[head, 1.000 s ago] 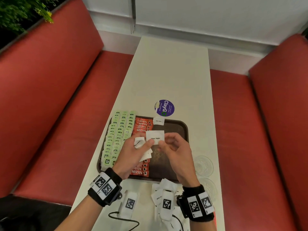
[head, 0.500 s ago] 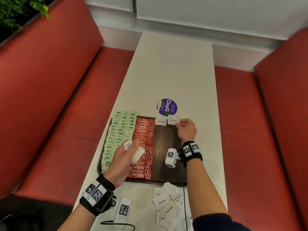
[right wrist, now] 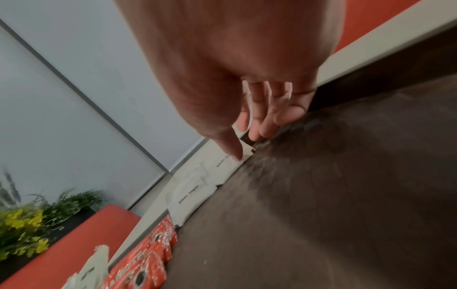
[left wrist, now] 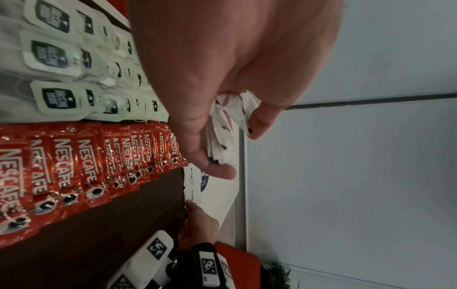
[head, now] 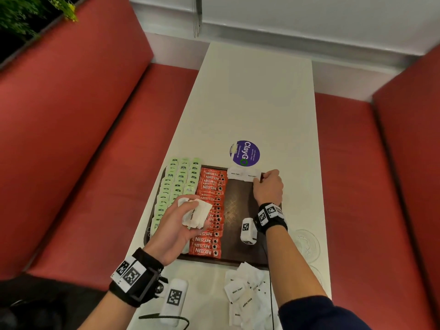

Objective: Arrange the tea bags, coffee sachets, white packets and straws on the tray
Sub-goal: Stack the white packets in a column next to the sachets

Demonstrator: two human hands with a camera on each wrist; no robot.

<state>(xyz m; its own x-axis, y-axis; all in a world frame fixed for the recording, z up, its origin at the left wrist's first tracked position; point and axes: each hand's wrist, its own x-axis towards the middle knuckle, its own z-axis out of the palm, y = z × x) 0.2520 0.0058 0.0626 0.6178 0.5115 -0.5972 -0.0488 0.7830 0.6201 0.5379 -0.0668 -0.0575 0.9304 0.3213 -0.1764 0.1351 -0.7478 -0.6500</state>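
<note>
At the tray's far edge, the right hand's thumb and fingertips pinch one end of a packet, lying beside its neighbour. Left hand fingers curl round a wad of packets above the sachets. Tea bags line the left edge; a loose pile lies off the near edge.

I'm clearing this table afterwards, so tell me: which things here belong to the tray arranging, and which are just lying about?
Job: tray, tea bags, Nescafe sachets, White Sugar packets (two on the tray, a bunch in the left hand, a pile nearby), right hand pinching one.
Lying about: ClayGo sticker, clear glass, plant.
</note>
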